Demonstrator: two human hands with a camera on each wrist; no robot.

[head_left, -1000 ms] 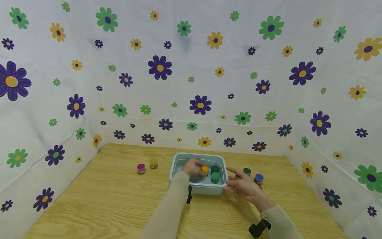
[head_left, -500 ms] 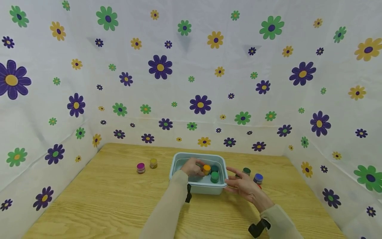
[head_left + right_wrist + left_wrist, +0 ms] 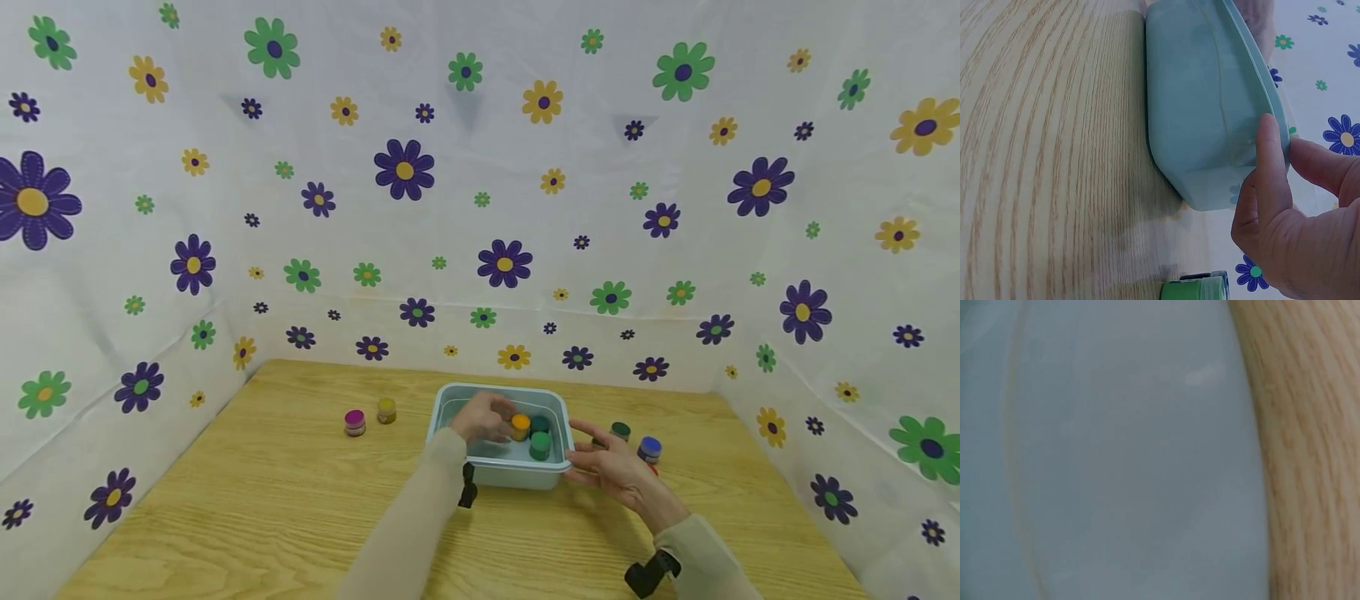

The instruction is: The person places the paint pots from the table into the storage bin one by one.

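In the head view, my left hand (image 3: 483, 417) reaches down inside a pale blue plastic bin (image 3: 517, 477), its fingertips right beside a small orange paint jar (image 3: 521, 427). A dark green paint jar (image 3: 540, 425) and a lighter green one (image 3: 540, 447) stand close by in the same right half. At the bin's right end, my right hand (image 3: 618, 471) rests extended fingers against the rim and outer wall. The right wrist view shows those fingertips (image 3: 1267, 128) at the rim. Only the bin's wall (image 3: 1147, 450) and some table fill the left wrist view.
A magenta-lidded jar (image 3: 355, 422) and a yellow one (image 3: 386, 411) stand on the wooden table (image 3: 300, 500) left of the bin. Beyond my right hand are a dark green-lidded jar (image 3: 620, 431), a blue one (image 3: 650, 449) and a partly hidden red one. Flower-printed sheeting (image 3: 465, 217) surrounds the table.
My left hand lowered the orange jar onto the bin's floor beside the green jars, let it go and drew back slightly left. My right hand stayed at the rim.
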